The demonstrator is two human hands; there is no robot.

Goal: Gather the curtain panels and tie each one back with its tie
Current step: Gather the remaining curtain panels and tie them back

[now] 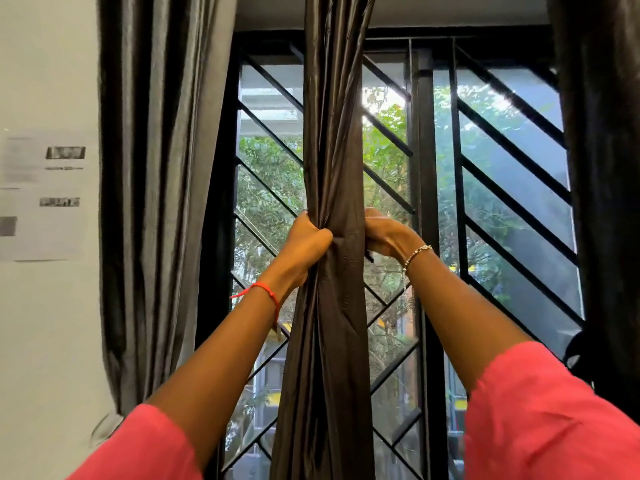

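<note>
Two coral-pink fabric sleeves (547, 417) fill the bottom corners, and bare forearms reach up from them toward the window. The left hand (306, 242) has its fingers curled tight into the left edge of the dark brown, satin-sheened middle curtain panel (332, 150), with the thumb pressed into the folds at the front. A thin red thread bracelet (268, 293) sits on that wrist.

The right hand (382, 233) grips the same panel from the right side at about the same height. Its fingers wrap around toward the back of the cloth, so their tips are hidden. A pale beaded bracelet (418, 252) circles that wrist. A short dark strip pokes out just under the right palm. It may be the end of a tie, but the view is too dim to say.

Between the two hands the panel is squeezed into a narrow, twisted column, and it hangs straight down in front of the middle of the window. Behind it is a black metal window grille (512, 188) with slanted bars, and green foliage shows through the glass.

A grey pleated curtain (162, 168) hangs at the left of the window. A near-black curtain (602, 168) hangs at the far right. Blurred paper notices (41, 195) are stuck to the white wall (45, 64) on the left.
</note>
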